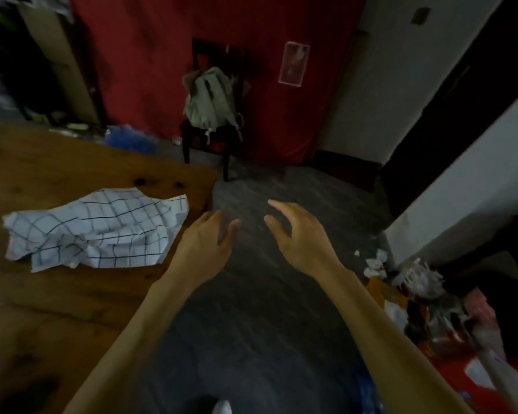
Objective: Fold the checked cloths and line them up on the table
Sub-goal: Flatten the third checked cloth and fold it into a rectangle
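A white checked cloth (96, 231) crossed by a dark grid is seen on a brown wooden desk (42, 294), a pale green backpack (211, 100) on a dark chair (205, 138) before a red wall (168, 55), above a mottled grey floor (251, 309).

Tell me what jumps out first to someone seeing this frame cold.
The two bare hands: left hand and right hand reach forward over the dark floor, fingers loosely spread, holding nothing. Left of them a crumpled checked cloth lies unfolded near the wooden table edge. Beyond, a pale green backpack sits on a dark chair against the red wall.
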A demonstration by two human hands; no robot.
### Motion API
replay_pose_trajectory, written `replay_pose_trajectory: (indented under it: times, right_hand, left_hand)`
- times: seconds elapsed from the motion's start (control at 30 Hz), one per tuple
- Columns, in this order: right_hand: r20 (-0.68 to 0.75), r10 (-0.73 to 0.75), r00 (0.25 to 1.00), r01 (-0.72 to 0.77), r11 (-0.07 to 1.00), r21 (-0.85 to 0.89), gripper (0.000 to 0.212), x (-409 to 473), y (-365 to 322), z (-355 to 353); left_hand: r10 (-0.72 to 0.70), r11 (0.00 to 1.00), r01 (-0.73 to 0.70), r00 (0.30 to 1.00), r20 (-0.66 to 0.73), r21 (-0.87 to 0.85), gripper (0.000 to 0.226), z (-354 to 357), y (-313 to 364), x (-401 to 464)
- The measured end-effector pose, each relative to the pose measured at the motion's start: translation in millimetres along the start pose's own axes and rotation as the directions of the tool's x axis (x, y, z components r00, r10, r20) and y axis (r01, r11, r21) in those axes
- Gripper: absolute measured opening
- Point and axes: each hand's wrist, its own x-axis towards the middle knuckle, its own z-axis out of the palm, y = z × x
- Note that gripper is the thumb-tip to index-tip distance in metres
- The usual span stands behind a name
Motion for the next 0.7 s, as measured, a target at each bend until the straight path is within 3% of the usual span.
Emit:
replay_pose_trajectory:
  times: [0.1, 0.27, 0.4, 0.57, 0.7]
  right_hand:
    - [0.083, -0.078, 0.993, 0.075, 0.996, 0.046, 0.046, 47.2, -2.5, 21.2]
    - [0.202, -0.211, 0.956, 0.196, 0.976, 0.093, 0.045, 119.2, -1.8, 60.4]
    - [0.275, -0.330, 0.903, 0.294, 0.942, 0.164, 0.045, 181.4, 6.8, 91.6]
    - [0.363, -0.481, 0.798, 0.416, 0.876, 0.245, 0.044, 248.8, 9.8, 120.6]
    - [0.440, -0.594, 0.674, 0.475, 0.804, 0.358, 0.041, 284.4, 6.1, 138.4]
  left_hand:
    - [-0.094, 0.994, 0.098, 0.993, -0.073, 0.045, 0.050, -1.7, -22.9, 22.3]
    - [-0.224, 0.974, 0.223, 0.946, -0.233, -0.032, 0.036, -5.0, -50.0, 53.3]
    - [-0.317, 0.937, 0.346, 0.902, -0.294, 0.048, 0.043, 2.6, -74.6, 87.5]
    - [-0.487, 0.863, 0.497, 0.766, -0.419, -0.093, 0.063, 4.9, -77.9, 120.2]
    - [-0.564, 0.791, 0.602, 0.651, -0.507, -0.107, 0.040, 12.2, -84.9, 127.3]
